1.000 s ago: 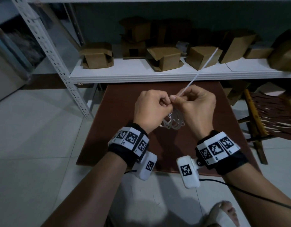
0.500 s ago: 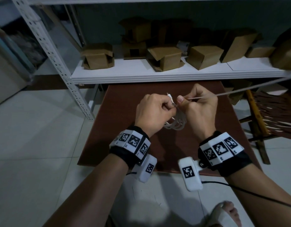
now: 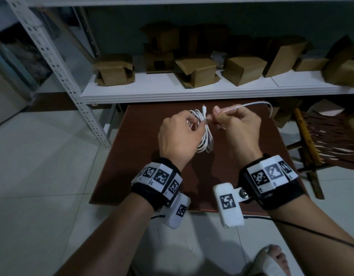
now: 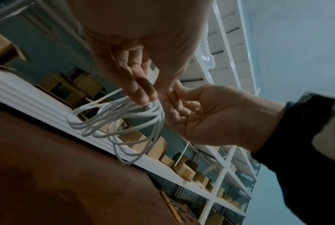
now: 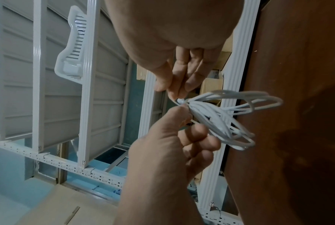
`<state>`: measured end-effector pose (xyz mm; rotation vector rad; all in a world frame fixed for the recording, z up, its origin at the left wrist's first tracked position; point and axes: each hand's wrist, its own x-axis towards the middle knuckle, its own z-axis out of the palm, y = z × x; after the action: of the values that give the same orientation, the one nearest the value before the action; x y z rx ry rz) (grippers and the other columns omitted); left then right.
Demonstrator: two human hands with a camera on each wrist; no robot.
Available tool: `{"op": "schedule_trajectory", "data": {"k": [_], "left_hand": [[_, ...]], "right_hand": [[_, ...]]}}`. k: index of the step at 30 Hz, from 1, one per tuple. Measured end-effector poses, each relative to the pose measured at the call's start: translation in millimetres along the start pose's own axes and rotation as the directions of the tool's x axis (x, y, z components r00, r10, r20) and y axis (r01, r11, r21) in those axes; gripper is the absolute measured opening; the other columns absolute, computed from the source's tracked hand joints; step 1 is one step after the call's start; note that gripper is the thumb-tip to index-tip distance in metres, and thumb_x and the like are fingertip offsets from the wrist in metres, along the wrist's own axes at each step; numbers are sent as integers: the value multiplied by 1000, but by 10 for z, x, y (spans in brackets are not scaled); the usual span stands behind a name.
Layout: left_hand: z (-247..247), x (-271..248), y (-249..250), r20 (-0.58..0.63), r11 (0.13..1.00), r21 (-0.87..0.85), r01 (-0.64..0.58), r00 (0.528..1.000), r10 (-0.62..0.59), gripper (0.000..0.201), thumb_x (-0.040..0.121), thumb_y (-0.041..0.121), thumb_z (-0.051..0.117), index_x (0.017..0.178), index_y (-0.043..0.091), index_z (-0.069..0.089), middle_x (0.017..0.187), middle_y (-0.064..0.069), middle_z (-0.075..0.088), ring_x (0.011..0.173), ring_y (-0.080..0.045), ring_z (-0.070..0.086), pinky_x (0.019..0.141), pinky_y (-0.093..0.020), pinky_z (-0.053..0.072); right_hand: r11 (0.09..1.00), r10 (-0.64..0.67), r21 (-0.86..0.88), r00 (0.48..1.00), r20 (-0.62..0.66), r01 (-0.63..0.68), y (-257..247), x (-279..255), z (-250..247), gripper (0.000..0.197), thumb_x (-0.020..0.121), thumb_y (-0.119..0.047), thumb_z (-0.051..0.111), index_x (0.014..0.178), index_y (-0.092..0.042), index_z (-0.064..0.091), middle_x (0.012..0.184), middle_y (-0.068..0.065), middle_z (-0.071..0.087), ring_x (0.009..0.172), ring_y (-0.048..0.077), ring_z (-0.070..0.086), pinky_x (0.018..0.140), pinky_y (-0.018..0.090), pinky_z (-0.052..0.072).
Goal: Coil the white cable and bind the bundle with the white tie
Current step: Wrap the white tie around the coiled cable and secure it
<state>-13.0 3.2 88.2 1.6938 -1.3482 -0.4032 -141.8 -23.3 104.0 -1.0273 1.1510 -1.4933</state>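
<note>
Our left hand (image 3: 178, 134) pinches the limp white cable (image 3: 205, 136) bundle above the surface (image 3: 132, 166); our right hand (image 3: 240, 126) pinches the stiff, slippery white tie (image 3: 252, 104) tail—best gripped near its lock.

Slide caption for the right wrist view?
Both hands cinch the white tie around the coiled white cable above a brown table.

Left hand (image 3: 177, 134) and right hand (image 3: 239, 128) raised close together, fingers pinched.
</note>
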Motion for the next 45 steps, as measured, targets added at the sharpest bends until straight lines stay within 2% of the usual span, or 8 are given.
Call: {"op": "schedule_trajectory", "data": {"k": [12, 14, 18, 23, 28, 35, 40, 45], "left_hand": [[-146, 45, 98, -16, 991, 94, 96, 995, -95, 14, 76, 33, 85, 75, 21, 79, 68, 2, 75, 75, -21, 74, 72, -38, 61], [-195, 61, 94, -39, 985, 142, 98, 995, -93, 13, 76, 33, 85, 76, 22, 79, 74, 2, 76, 80, -22, 73, 71, -33, 56], [-208, 33, 97, -27, 965, 252, 75, 997, -70, 14, 81, 30, 80, 71, 26, 72, 71, 5, 71, 74, -18, 66, 66, -29, 41], [-190, 65, 38, -26, 944, 316, 91, 996, -87, 10, 81, 29, 79, 76, 21, 76, 75, 1, 74, 76, -21, 69, 66, -32, 46], [-185, 98, -30, 5, 927, 350, 132, 990, -143, 13, 78, 32, 82, 79, 19, 77, 78, -1, 76, 82, -24, 73, 73, -36, 58], [-198, 97, -12, 10, 927, 339, 160, 985, -173, 15, 76, 31, 84, 72, 20, 75, 70, 1, 74, 80, -21, 73, 77, -38, 60], [-192, 60, 55, 25, 935, 332, 122, 990, -138, 14, 78, 29, 82, 71, 20, 74, 67, 2, 73, 76, -21, 72, 75, -38, 60], [-203, 22, 99, 45, 931, 364, 24, 998, -44, 10, 88, 29, 78, 88, 18, 78, 90, -6, 76, 89, -30, 71, 71, -35, 48]], "right_hand": [[976, 160, -161, 986, 51, -150, 6, -41, -57, 36, 94, -26, 80, 81, 7, 74, 79, 21, 79, 76, 30, 77, 84, 45, 64], [912, 157, -387, 987, 27, -134, -6, -32, -108, 53, 86, -51, 82, 66, -1, 76, 67, 11, 78, 73, 30, 79, 87, 53, 63], [685, -25, -728, 997, -67, -32, -92, -79, -129, 75, 73, -77, 77, 55, -6, 60, 59, 0, 67, 75, 29, 69, 74, 40, 53], [642, 74, -762, 996, -44, -82, -110, -40, -133, 76, 74, -80, 75, 53, -8, 61, 62, 6, 69, 74, 29, 68, 71, 37, 50], [843, 265, -506, 960, 91, -184, -44, -52, -95, 55, 92, -45, 79, 59, -4, 65, 49, 12, 62, 43, 27, 58, 40, 20, 42], [831, 57, -554, 988, 146, 34, 80, -1, -116, 49, 87, -46, 81, 59, -9, 67, 58, 5, 73, 57, 17, 66, 75, 43, 60], [699, -119, -691, 983, 143, 185, 114, -9, -108, 29, 87, -47, 81, 79, -21, 71, 74, -7, 71, 75, 12, 67, 72, 33, 50], [683, 95, -712, 947, 306, 161, 243, 51, -62, 42, 102, -47, 62, 75, -16, 69, 67, -3, 70, 70, 20, 65, 75, 45, 53]]}}
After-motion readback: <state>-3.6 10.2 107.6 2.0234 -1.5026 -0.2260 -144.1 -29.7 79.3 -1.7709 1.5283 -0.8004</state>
